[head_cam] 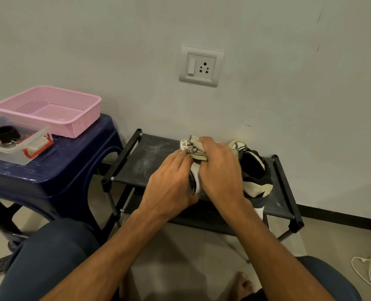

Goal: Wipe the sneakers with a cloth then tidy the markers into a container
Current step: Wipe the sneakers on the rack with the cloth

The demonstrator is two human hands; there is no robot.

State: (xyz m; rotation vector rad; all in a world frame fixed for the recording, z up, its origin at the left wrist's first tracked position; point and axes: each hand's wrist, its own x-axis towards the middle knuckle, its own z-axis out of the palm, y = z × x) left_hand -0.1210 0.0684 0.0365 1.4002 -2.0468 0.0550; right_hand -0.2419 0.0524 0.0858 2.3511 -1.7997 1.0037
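The black shoe rack's (145,157) dusty top shelf carries a black-and-cream sneaker (256,174) at right, with a second sneaker (195,169) just left of it. To the left, a blue plastic stool (71,161) bears a pink basket (80,124) and, nearer, a clear container (17,154). A white cable (366,270) lies on the floor (191,253).

Basket (78,124) behind container (13,152) on stool (71,161), left; sneakers (256,183) side by side on rack (145,157), right, against wall below socket (201,66).
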